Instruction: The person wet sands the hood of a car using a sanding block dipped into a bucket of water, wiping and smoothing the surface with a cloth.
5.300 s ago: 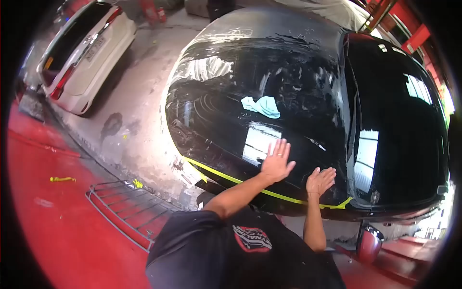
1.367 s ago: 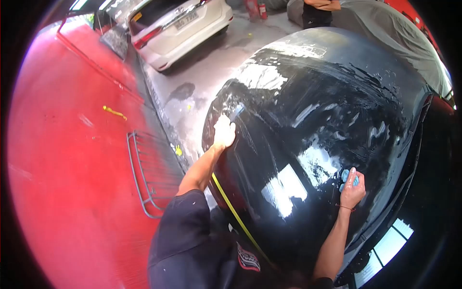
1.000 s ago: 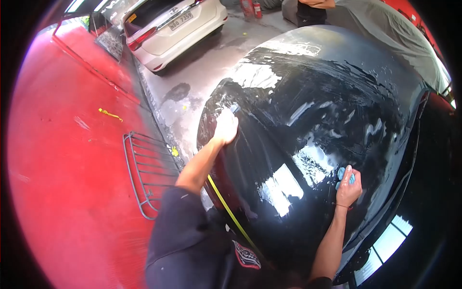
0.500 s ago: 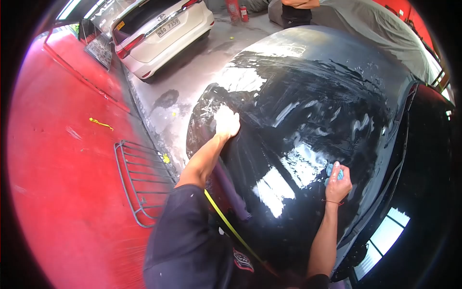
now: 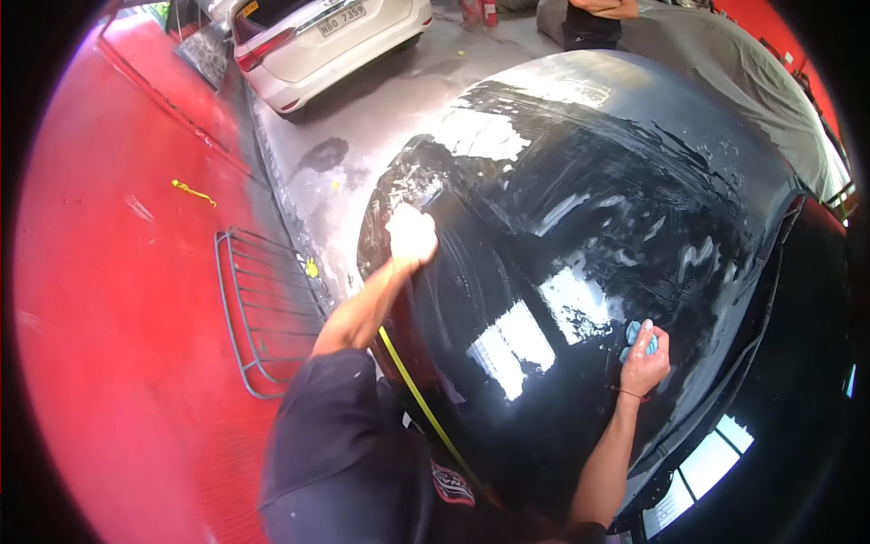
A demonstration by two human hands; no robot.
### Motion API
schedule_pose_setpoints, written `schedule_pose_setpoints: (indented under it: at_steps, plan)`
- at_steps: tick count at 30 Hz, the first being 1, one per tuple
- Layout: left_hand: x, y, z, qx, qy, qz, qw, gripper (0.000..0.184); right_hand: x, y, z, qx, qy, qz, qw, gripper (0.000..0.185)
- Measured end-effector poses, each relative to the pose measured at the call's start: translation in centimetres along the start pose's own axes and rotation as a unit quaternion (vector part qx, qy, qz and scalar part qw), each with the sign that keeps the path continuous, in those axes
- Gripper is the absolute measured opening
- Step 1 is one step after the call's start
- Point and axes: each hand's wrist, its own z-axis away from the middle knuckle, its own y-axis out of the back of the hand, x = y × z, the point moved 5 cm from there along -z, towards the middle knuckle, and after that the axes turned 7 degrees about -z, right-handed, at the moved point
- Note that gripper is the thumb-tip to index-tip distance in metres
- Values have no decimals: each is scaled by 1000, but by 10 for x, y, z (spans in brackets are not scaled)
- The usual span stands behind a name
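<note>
In the head view, my right hand (image 5: 645, 364) is closed round a crumpled light blue cloth (image 5: 639, 338). It presses this onto the wet, glossy black car hood (image 5: 580, 399), on the right side. My left hand (image 5: 412, 238) rests at the hood's left edge, curled and washed out by glare; whatever lies under its fingers is hidden. White streaks and smears of liquid cover the hood's upper middle, around and ahead of both hands. A yellow strip (image 5: 417, 392) runs by my body along the near left side.
A red wall (image 5: 118, 344) with a dark metal rack (image 5: 263, 308) against it stands on the left. Beyond the hood are a white car (image 5: 335, 50), a person with folded arms (image 5: 594, 25) and a grey-covered vehicle (image 5: 707, 72). The windshield side lies at right.
The view has shifted slightly. My left hand has slid back toward me and left along the hood's edge. My right hand, with the blue cloth, has moved a little toward me.
</note>
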Motion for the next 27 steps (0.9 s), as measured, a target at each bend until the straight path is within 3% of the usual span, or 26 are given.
schedule_pose_setpoints:
  at_steps: [1,2,4,6,7,10,11,12,14,15,16,18,19,20,22,23,25,26,27]
  plan:
    - [32,38,39,-2,-8,14,1000,45,-1,-2,-1,3,14,-2,1000,27]
    - [46,25,102,124,-98,3,987,59,-1,-1,-1,5,28,-4,1000,26]
    - [80,58,204,-68,-227,45,970,66,-1,-2,0,-11,24,1,1000,26]
    - [57,53,162,-52,-192,71,977,65,4,-2,1,-24,-19,6,1000,27]
    - [28,35,118,26,-139,87,986,63,2,-4,-1,-22,-9,3,1000,27]
    - [-41,-5,-36,98,57,96,989,38,1,1,3,-8,21,38,999,30]
    - [-62,-69,-74,224,49,-89,969,37,3,1,4,-11,9,44,999,31]
    - [-52,-29,-74,234,57,-81,967,37,0,-4,0,-18,4,50,999,32]
    - [-25,5,-29,-65,-63,-42,995,44,-4,-6,4,-7,27,74,997,34]
    - [-16,0,12,96,-34,-122,987,55,3,-9,3,0,40,102,994,34]
    - [3,26,58,4,-5,-30,1000,66,4,-13,3,2,51,135,990,34]
    - [23,29,138,1,-60,160,985,71,-11,-32,15,-70,51,226,970,36]
    - [19,28,137,1,-69,164,984,71,-22,-45,26,-119,68,299,944,37]
    - [13,26,123,8,-82,165,983,70,-32,-65,38,-163,84,365,913,40]
    - [-26,3,39,7,31,66,997,69,-34,-92,65,-188,154,410,879,49]
    - [-44,-1,-11,-102,32,29,994,68,-45,-100,71,-238,77,441,862,59]
    - [-72,-25,-82,-93,64,-28,993,54,-43,-104,65,-238,61,468,849,62]
    - [-87,-41,-108,24,94,-48,994,45,-40,-106,66,-242,42,492,836,65]
    - [-99,-47,-133,22,87,-53,995,45,-40,-108,64,-253,16,497,830,68]
